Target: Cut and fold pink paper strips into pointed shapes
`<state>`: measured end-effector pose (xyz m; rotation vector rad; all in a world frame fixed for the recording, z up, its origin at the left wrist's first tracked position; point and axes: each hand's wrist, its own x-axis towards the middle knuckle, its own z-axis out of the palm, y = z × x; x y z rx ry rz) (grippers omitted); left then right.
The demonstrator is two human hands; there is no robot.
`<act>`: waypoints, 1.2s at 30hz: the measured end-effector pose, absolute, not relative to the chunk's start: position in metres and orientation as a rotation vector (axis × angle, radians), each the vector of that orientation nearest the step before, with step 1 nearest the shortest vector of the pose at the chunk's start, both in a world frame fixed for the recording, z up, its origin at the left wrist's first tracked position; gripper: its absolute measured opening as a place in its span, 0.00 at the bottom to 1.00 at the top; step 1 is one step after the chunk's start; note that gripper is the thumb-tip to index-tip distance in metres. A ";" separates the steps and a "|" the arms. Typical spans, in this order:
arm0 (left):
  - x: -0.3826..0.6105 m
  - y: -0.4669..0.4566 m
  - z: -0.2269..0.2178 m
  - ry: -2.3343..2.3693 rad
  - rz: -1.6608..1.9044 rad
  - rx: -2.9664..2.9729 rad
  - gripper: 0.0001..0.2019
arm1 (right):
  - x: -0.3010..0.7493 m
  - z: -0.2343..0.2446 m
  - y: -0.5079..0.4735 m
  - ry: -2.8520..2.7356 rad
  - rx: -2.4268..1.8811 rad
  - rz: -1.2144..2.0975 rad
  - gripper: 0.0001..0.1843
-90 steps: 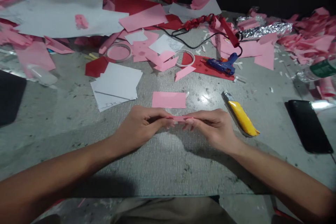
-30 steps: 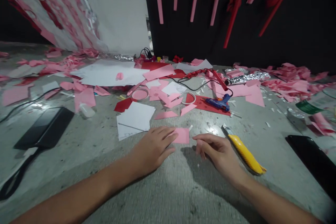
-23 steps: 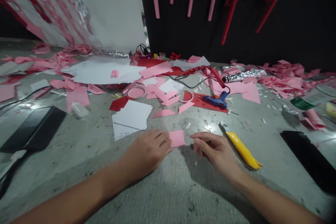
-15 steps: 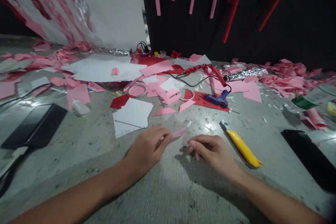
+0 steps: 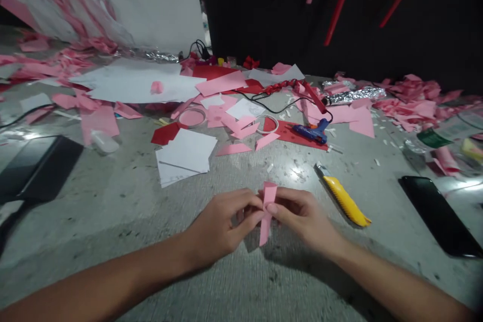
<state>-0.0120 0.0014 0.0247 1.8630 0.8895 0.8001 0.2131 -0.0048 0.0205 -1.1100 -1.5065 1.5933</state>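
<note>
A narrow pink paper strip stands nearly upright between my two hands, its upper end bent over. My left hand pinches its left edge with thumb and fingertips. From the other side my right hand grips it, the thumb pressed on its front and the fingers behind, partly hidden. Right of my right hand lies a yellow box cutter. Beyond my hands are white paper sheets, loose pink paper pieces and a blue hot glue gun resting on red paper.
A black phone lies at the right, near a plastic bottle with a green label. A dark box-shaped device with a cable sits at the left. Pink scraps and crumpled foil lie along the black backdrop.
My right hand has come left and up to the strip and now grips it together with my left hand. The strip has turned from lying sideways to upright. The view has tilted slightly downward.
</note>
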 end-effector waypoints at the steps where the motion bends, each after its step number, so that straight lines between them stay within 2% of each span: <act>1: -0.012 0.001 0.025 0.884 0.796 1.864 0.07 | 0.213 0.021 -0.005 -1.510 -1.104 1.585 0.16; 6: -0.012 0.001 0.030 0.888 0.798 1.782 0.05 | 0.213 0.028 -0.006 -1.424 -1.052 1.620 0.15; 14: 0.000 0.005 0.033 0.988 0.795 1.340 0.14 | 0.214 0.035 -0.009 -1.430 -1.019 1.745 0.20; 23: 0.005 0.002 0.024 0.945 0.946 1.507 0.09 | 0.214 0.032 -0.012 -1.493 -1.086 1.742 0.22; 29: 0.007 0.001 0.022 0.937 0.942 1.396 0.10 | 0.215 0.032 -0.014 -1.583 -1.185 1.680 0.21; 36: 0.006 0.000 0.022 0.887 0.960 1.305 0.09 | 0.213 0.029 -0.013 -1.593 -1.262 1.648 0.23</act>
